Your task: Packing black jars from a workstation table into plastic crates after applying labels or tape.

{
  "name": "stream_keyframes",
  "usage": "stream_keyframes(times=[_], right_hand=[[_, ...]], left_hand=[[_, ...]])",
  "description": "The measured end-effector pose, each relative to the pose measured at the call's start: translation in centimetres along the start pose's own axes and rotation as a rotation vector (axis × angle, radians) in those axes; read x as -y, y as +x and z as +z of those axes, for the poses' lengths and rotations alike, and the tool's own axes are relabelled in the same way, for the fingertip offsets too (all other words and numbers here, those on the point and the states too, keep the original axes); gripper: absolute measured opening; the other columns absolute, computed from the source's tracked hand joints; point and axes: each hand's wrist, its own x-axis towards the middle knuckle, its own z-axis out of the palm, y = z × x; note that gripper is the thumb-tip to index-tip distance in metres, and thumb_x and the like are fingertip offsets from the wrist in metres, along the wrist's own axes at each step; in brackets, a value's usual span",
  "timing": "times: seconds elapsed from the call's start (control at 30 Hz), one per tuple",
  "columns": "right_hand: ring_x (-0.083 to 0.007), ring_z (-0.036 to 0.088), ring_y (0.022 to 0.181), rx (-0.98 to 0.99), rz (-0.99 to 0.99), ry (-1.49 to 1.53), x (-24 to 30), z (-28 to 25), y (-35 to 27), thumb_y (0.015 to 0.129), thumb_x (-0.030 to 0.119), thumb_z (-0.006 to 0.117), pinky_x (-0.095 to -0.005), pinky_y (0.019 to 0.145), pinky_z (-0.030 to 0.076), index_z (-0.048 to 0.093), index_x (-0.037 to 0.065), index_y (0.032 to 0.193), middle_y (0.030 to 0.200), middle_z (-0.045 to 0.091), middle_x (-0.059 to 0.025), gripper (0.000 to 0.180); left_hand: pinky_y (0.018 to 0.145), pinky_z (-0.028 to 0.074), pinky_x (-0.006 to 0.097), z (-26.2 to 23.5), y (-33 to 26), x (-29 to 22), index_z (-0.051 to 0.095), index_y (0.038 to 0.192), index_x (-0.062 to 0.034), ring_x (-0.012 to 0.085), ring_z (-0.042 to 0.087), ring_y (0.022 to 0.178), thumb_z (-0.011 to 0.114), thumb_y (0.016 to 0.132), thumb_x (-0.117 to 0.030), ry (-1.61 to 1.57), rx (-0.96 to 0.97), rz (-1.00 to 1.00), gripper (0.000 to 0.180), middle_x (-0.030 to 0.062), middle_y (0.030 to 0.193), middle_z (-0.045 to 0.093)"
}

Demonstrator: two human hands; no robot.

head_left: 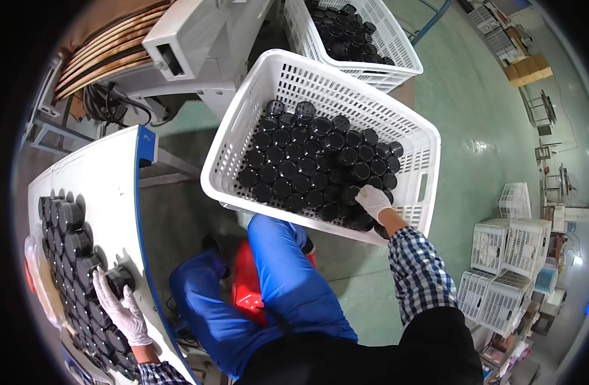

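My left hand (122, 311), white-gloved, fingers curled round black jar (118, 280) at edge of white table (111, 192); jar round, dark, glossy, lying just beside packed rows of like jars (70, 244). My right hand (373, 201), also gloved, reaches into white lattice basket (275, 83), fingers closed over one black jar (352, 194) among many; grip detail partly hidden. Second basket (397, 51) behind, also holding dark jars.
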Motion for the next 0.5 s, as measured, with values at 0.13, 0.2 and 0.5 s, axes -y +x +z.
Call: stream_keyframes(times=[0.13, 0.2, 0.5], right_hand=[[-0.0381, 0.062, 0.102, 0.072, -0.079, -0.15, 0.6, 3.0, 1.4, 0.076, 0.027, 0.074, -0.0458, 0.082, 0.05, 0.056, 0.003, 0.111, 0.103, 0.065, -0.0208, 0.046], [-0.0383, 0.061, 0.105, 0.142, -0.11, -0.24, 1.5, 3.2, 0.9, 0.073, 0.023, 0.076, -0.0474, 0.083, 0.05, 0.048, 0.003, 0.125, 0.11, 0.064, -0.0223, 0.061], [-0.0347, 0.059, 0.114, 0.249, 0.065, -0.479, 3.3, 2.6, 1.7, 0.064, 0.025, 0.084, -0.0431, 0.09, 0.053, 0.038, 0.008, 0.131, 0.123, 0.057, -0.0175, 0.083]], left_hand=[[0.114, 0.028, 0.041, -3.6, 0.9, 0.3, 0.035, 0.146, -0.0014, 0.034, 0.037, 0.137, 0.068, 0.083, -0.011, -0.081, 0.038, -0.143, 0.071, 0.0181, 0.149, 0.038], [0.113, 0.031, 0.04, -4.3, 0.9, 0.3, 0.037, 0.144, 0.0002, 0.0341, 0.041, 0.134, 0.071, 0.072, 0.002, -0.226, 0.075, -0.248, 0.079, 0.0184, 0.146, 0.042], [0.094, 0.042, 0.046, -7.8, -1.1, 0.2, 0.054, 0.127, -0.0053, 0.0375, 0.05, 0.108, 0.08, 0.067, -0.033, 0.173, 0.314, -0.409, 0.071, 0.0171, 0.11, 0.059]])
